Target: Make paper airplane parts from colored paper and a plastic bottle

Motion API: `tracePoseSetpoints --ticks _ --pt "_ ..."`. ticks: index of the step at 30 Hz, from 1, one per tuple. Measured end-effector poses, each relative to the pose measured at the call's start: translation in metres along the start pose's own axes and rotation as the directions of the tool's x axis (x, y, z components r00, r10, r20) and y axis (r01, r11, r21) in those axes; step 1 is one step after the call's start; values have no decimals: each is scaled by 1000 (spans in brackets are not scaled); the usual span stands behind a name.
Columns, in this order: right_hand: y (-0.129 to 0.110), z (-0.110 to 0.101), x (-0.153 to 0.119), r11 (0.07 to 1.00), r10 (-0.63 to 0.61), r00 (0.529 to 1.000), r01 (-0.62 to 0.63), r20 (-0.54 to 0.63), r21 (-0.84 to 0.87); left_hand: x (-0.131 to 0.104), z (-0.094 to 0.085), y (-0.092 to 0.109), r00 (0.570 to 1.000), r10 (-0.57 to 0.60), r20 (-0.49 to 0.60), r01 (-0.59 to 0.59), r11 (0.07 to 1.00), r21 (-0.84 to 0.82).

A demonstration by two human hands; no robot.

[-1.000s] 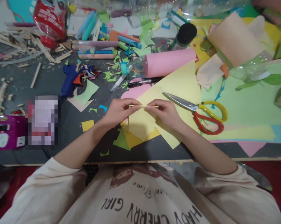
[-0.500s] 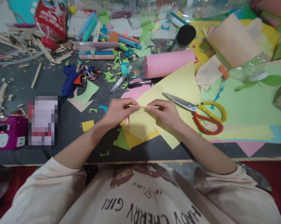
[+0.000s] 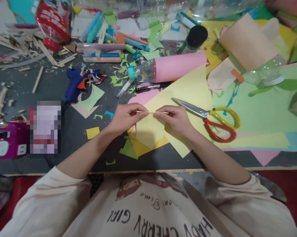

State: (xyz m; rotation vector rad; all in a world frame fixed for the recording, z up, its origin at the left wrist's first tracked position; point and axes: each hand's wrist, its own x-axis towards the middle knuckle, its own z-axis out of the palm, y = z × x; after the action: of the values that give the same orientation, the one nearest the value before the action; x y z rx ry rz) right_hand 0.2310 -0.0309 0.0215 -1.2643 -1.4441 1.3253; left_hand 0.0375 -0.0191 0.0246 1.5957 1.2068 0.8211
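Between my two hands runs a thin pale-yellow strip (image 3: 152, 112), seen nearly edge-on. My left hand (image 3: 129, 116) pinches its left part between thumb and fingers. On the other side my right hand (image 3: 172, 118) pinches the right part, with a small gap between the fingertips. Beneath both hands lie pale-yellow paper sheets (image 3: 183, 144). Scissors (image 3: 202, 113) with one yellow and one red handle rest on the paper, just right of my right hand, untouched.
Behind my hands lie a pink-wrapped bottle (image 3: 180, 67) and a black pen (image 3: 148, 88). A blue glue gun (image 3: 73, 85) stands left, near wood sticks and paper scraps. A brown paper-wrapped bottle (image 3: 249, 42) is at the back right. The table edge (image 3: 148, 171) is close to my body.
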Motion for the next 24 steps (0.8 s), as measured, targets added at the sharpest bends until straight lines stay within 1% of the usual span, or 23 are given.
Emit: tracePoseSetpoints --ticks 5,10,15,18,21,24 --pt "0 1 0 1000 0 1000 0 -12 3 0 0 0 1000 -5 5 5 1000 -9" --pt "2 1 0 1000 -5 1000 5 -10 -26 0 1 0 999 46 -1 -46 998 -36" --pt "3 0 0 999 -21 1000 21 -2 -35 -1 1 1 999 32 1 -32 999 -27" --pt "2 0 0 1000 -20 999 20 50 -17 -2 1 1 1000 30 -6 -30 999 -19" --pt "0 -1 0 998 -3 992 11 129 -58 -3 1 1 1000 19 -9 -19 1000 -1" --pt "0 -2 0 995 -14 989 29 149 -96 -3 1 1 999 51 -3 -51 998 20"
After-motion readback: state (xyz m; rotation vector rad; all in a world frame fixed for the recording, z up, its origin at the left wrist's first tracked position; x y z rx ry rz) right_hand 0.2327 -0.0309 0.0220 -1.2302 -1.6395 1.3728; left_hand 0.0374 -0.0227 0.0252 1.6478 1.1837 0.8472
